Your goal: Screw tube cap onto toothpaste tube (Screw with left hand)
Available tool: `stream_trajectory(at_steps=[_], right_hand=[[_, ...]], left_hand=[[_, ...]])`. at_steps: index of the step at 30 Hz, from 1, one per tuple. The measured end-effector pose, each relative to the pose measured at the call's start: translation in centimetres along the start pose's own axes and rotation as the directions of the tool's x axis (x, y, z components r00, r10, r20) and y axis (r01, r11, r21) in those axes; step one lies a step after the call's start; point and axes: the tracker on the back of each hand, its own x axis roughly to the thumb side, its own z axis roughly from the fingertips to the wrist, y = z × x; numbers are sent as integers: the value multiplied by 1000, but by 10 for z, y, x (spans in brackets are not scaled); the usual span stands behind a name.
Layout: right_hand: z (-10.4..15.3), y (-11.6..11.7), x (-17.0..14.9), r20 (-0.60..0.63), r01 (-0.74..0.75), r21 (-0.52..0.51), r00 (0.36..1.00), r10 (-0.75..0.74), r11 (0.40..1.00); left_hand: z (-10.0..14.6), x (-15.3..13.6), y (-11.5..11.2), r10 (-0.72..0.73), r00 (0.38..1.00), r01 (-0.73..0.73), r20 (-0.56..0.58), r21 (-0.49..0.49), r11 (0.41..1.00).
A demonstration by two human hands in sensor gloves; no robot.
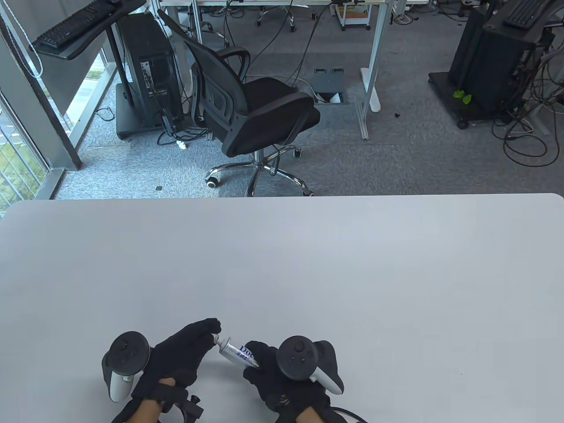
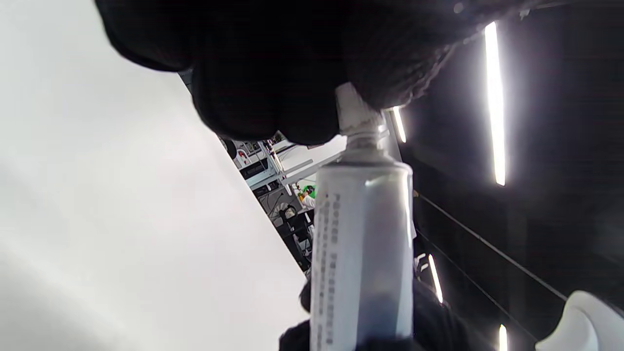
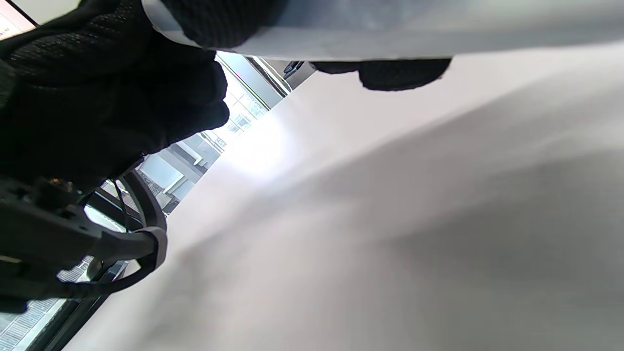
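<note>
A white toothpaste tube [image 1: 238, 352] with blue lettering is held above the white table [image 1: 308, 264] near its front edge. My right hand [image 1: 269, 374] grips the tube's rear part; the tube also shows in the right wrist view [image 3: 390, 29]. My left hand [image 1: 189, 348] pinches the small white cap [image 1: 217, 339] at the tube's nozzle end. In the left wrist view the cap [image 2: 353, 109] sits on the threaded neck of the tube [image 2: 363, 253], held between the gloved fingertips [image 2: 273, 87]. Whether the cap is fully seated cannot be told.
A black office chair [image 1: 251, 110] stands beyond the table's far edge. Computer towers, desk legs and cables are on the floor further back.
</note>
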Motion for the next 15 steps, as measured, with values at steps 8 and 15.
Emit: stream_trajectory(at_steps=[8, 15], right_hand=[[0, 2, 1, -1, -4, 39, 1000, 4, 999], [0, 3, 1, -5, -14, 62, 1000, 14, 998]], left_hand=[[2, 5, 1, -75, 996, 76, 37, -22, 997], [0, 7, 3, -97, 993, 102, 68, -76, 992]])
